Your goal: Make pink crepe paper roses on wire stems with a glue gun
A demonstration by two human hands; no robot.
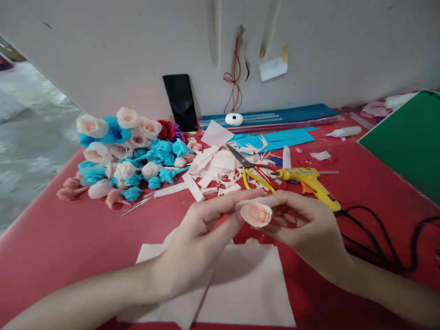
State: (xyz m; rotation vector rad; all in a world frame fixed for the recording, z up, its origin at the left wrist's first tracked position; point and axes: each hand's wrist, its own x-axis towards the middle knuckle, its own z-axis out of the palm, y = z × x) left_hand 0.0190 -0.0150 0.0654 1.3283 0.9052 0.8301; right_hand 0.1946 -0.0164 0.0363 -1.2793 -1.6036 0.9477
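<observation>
A small peach paper rose (257,214) is held between both hands above the red table (75,238). My left hand (202,233) pinches its left side with thumb and fingers. On the other side, my right hand (305,224) has its fingers closed on the rose and a pale paper strip at its back edge. The rose's opening faces the camera, showing rolled inner layers; its base is hidden. Beneath the hands lie pale peach paper sheets (247,288), overlapping and partly covered by my left forearm.
Paper flowers (127,151) crowd the left. Behind the hands are paper scraps (220,160), scissors (244,158), yellow-handled pliers (257,181) and a yellow glue gun (309,178). Its black cable (374,247) loops right. A phone (179,101) leans on the wall; a green board (409,142) stands right.
</observation>
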